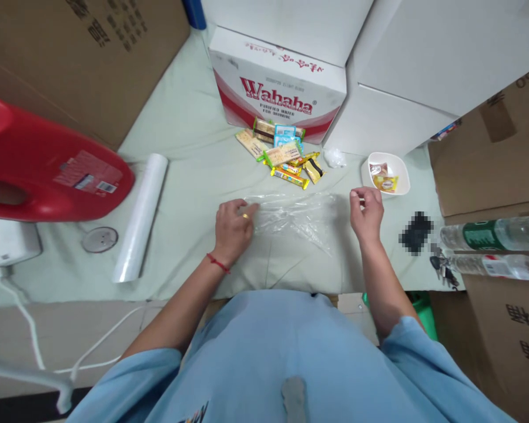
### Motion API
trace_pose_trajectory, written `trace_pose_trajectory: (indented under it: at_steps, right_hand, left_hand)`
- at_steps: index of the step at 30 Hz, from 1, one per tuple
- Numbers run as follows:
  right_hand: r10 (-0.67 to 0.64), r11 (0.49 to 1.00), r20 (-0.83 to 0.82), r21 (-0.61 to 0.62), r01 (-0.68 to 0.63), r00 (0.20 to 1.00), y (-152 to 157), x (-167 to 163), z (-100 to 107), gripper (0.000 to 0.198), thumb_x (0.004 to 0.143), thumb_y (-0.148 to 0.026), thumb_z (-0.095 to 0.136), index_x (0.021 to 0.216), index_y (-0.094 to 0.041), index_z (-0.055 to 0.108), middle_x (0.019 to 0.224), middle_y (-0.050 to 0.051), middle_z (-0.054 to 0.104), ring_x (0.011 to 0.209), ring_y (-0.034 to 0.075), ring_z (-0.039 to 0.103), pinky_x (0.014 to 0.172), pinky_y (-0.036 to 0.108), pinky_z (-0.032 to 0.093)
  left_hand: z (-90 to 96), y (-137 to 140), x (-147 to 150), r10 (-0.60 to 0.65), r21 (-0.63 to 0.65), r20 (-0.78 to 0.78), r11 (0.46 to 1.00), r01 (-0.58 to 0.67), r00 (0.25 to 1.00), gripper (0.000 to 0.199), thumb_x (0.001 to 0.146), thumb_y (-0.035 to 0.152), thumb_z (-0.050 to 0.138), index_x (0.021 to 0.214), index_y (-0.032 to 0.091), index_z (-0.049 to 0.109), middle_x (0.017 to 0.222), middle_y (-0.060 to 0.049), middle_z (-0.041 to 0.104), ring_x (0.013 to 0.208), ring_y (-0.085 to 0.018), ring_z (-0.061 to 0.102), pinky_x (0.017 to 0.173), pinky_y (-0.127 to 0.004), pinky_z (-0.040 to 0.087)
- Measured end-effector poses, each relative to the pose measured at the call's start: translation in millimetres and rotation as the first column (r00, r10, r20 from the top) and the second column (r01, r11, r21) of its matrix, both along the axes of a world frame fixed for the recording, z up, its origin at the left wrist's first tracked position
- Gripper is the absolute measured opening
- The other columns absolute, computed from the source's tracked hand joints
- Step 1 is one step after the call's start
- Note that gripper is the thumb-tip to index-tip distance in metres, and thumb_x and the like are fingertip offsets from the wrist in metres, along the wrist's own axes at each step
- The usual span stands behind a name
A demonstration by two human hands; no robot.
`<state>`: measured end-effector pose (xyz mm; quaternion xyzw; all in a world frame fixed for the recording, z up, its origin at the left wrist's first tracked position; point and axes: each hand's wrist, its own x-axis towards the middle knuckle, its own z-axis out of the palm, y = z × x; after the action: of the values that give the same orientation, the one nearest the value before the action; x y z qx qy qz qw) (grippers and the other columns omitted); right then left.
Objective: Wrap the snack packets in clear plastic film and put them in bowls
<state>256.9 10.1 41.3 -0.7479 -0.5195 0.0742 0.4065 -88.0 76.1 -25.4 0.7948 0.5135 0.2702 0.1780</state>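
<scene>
A clear plastic bag (291,217) lies crumpled and spread out on the cloth-covered table in front of me. My left hand (234,232), with a ring and a red bracelet, is at the bag's left edge, its fingers bent onto the film. Off the bag's right side, my right hand (367,216) is raised with thumb and fingertips drawn together. Whether anything thin is between them I cannot make out. Beyond the bag is a pile of wrapped snack bars (283,154). A white bowl (403,176) holding a few small packets sits just behind my right hand.
A Wahaha carton (277,88) stands behind the snacks, near a small crumpled plastic piece (335,157). At left are a roll of film (141,217), a red jug (48,164) and a round disc (100,239). Bottles (494,235) and keys (444,270) lie at right.
</scene>
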Motion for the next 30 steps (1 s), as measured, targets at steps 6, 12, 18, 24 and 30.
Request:
trace_pose_trajectory:
  at_steps: [6,12,18,24,30]
  right_hand:
    - [0.445,0.832,-0.041,-0.35,-0.43,0.895,-13,-71,-5,0.058,0.093,-0.059,0.073,0.137,-0.022,0.067,0.118,0.013,0.074,0.111,0.03,0.062,0.095,0.041,0.051]
    - [0.416,0.756,-0.22,-0.456,-0.47,0.883,5,-80,-25,0.026,0.092,-0.031,0.072,0.116,-0.021,0.074,0.077,-0.001,0.065,0.074,0.018,0.059,0.071,0.029,0.043]
    - [0.735,0.662,0.033,-0.253,-0.706,0.677,-32,-90,1,0.026,0.106,-0.03,0.054,0.112,-0.021,0.078,0.08,0.005,0.062,0.083,0.022,0.054,0.079,0.034,0.045]
    - [0.904,0.417,0.193,-0.595,-0.687,0.381,-72,-127,-16,0.04,0.105,-0.018,0.054,0.141,-0.028,0.069,0.094,0.006,0.065,0.091,0.023,0.055,0.071,0.031,0.043]
    - [0.887,0.433,0.194,-0.665,-0.608,0.419,-68,-144,-27,0.048,0.104,-0.018,0.058,0.15,-0.03,0.062,0.105,0.007,0.067,0.094,0.024,0.059,0.072,0.032,0.045]
  left_hand:
    - [-3.5,6,1,-0.181,-0.14,-0.051,0.975,0.172,0.982,0.032,0.095,0.02,0.052,0.106,0.025,0.082,0.112,-0.011,0.078,0.117,-0.032,0.061,0.101,-0.053,0.043]
    - [-11.0,3,-3,-0.155,-0.161,0.04,0.974,0.16,0.987,0.033,0.091,0.018,0.051,0.099,0.024,0.083,0.117,-0.009,0.079,0.121,-0.029,0.065,0.107,-0.051,0.047]
    - [-15.2,9,-4,-0.103,-0.213,0.188,0.967,0.143,0.977,0.032,0.089,0.022,0.05,0.097,0.023,0.081,0.117,-0.009,0.08,0.119,-0.027,0.069,0.113,-0.049,0.05]
    - [-8.6,29,-1,-0.039,-0.351,0.262,0.927,0.133,0.964,0.032,0.084,0.026,0.051,0.098,0.024,0.08,0.121,-0.006,0.08,0.123,-0.025,0.068,0.119,-0.045,0.048]
    - [34.9,14,7,0.044,-0.145,0.135,0.989,-0.024,0.99,0.022,0.087,0.024,0.06,0.094,0.023,0.08,0.122,-0.009,0.079,0.129,-0.035,0.058,0.117,-0.059,0.043]
